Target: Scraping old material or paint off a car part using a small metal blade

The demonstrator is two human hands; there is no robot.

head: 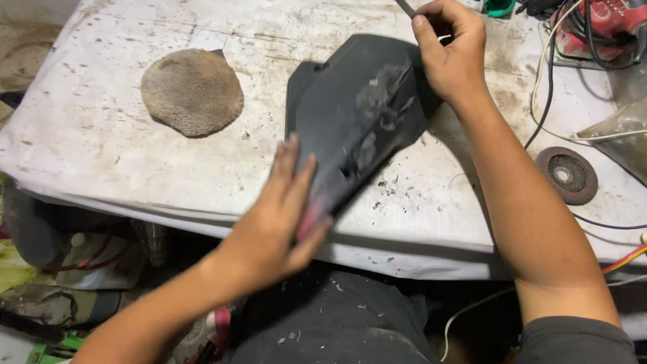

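Your left hand (pixel 286 212) lies flat, fingers stretched forward and slightly spread. Your right hand (pixel 450 50) is curled into a pinch, forearm reaching straight away from you.

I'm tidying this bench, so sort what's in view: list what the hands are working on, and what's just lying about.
In hand:
- black plastic panel, scuffed grey, steadied by the left hand
- thin dark tool, gripped by the right hand at the panel's far edge

Lying about:
- round tan buffing pad
- flap disc
- red power tool and cables
- green item
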